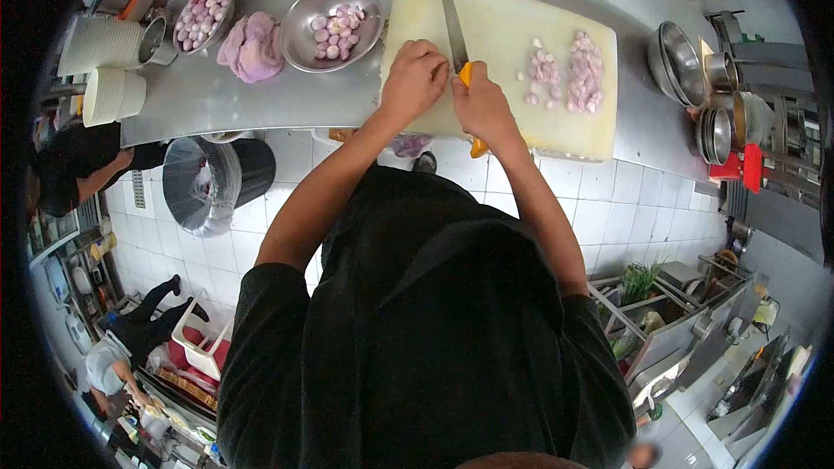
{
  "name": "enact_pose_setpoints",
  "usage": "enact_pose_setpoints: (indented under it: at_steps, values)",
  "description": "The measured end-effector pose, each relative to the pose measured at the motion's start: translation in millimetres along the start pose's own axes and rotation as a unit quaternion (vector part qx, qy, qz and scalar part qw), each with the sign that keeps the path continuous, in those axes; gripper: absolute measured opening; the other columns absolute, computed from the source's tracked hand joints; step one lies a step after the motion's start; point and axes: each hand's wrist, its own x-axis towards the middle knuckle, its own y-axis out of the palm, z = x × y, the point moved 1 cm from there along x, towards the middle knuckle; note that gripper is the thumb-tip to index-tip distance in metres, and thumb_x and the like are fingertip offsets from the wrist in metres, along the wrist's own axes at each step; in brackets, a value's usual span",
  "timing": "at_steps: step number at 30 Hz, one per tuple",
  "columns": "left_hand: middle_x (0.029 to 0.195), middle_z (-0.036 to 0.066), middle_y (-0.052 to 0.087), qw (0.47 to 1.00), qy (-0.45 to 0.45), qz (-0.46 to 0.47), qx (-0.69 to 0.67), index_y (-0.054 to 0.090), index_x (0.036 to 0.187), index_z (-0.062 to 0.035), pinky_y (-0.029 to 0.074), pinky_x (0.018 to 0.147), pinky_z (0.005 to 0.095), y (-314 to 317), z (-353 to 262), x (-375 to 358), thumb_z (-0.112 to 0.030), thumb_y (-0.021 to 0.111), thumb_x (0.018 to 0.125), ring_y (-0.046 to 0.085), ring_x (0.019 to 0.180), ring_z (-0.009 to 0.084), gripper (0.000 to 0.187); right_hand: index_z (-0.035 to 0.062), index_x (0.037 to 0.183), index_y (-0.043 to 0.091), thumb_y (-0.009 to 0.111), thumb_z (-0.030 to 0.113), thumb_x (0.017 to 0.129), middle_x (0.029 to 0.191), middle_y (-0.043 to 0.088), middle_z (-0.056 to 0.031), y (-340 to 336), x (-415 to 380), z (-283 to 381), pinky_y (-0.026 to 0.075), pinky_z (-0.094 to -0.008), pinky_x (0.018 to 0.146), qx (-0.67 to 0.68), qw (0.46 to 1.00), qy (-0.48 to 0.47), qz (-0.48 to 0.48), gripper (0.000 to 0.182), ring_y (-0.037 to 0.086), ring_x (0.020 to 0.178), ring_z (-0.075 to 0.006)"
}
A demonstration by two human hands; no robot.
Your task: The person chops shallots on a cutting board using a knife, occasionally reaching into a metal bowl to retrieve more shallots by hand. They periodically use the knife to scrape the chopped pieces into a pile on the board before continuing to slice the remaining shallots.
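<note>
My right hand (486,110) is closed round the yellow handle of a long knife (452,17), whose blade points to the far side of the cutting board (504,17). Close to the blade's left, my left hand (415,80) has its fingers curled together over the board; what they hold, if anything, is hidden. On the board's right part lie a smaller pile of cut shallots (544,72) and a larger one (585,74). Left of the board, a metal bowl (300,30) holds peeled shallots (335,33). Beside it is a crumpled pink cloth (251,47).
Another bowl of shallots (203,17) stands farther left, near stacked white containers (113,97). Metal bowls (678,65) are at the counter's right end. Below the counter's left is a lined bin (201,187). Two other people (74,165) (113,360) are at the left.
</note>
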Motion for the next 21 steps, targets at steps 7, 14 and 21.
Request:
enact_pose_setpoints:
  at_steps: [7, 14, 21]
  values:
    - [0.096, 0.011, 0.065, 1.000, 0.006, -0.005, -0.008, 0.072, 0.091, -0.0028, 0.052, 0.085, 0.0411, -1, -1, 1, -0.004, 0.071, 0.081, 0.061, 0.096, 0.0321, 0.010, -0.0037, 0.114, 0.041, 0.053, 0.022, 0.099, 0.091, 0.066, -0.0371, 3, 3, 10, 0.050, -0.0599, 0.083, -0.039, 0.999, 0.020, -0.001, 0.033, 0.065, 0.090, -0.0543]
    - [0.096, 0.011, 0.065, 1.000, 0.003, 0.000, 0.002, 0.073, 0.091, -0.0026, 0.052, 0.085, 0.0413, -2, -1, 1, -0.003, 0.070, 0.081, 0.061, 0.095, 0.0323, 0.010, -0.0043, 0.114, 0.040, 0.053, 0.021, 0.098, 0.091, 0.065, -0.0371, -3, 0, 8, 0.050, -0.0601, 0.083, -0.020, 1.000, 0.009, 0.009, 0.032, 0.064, 0.090, -0.0547]
    - [0.096, 0.011, 0.064, 1.000, 0.011, 0.007, 0.002, 0.073, 0.090, -0.0022, 0.051, 0.085, 0.0412, -3, -1, 1, -0.003, 0.070, 0.081, 0.060, 0.095, 0.0323, 0.009, -0.0042, 0.113, 0.040, 0.053, 0.019, 0.098, 0.089, 0.065, -0.0371, 0, -1, 16, 0.050, -0.0607, 0.083, -0.046, 0.999, 0.022, 0.013, 0.030, 0.065, 0.089, -0.0546]
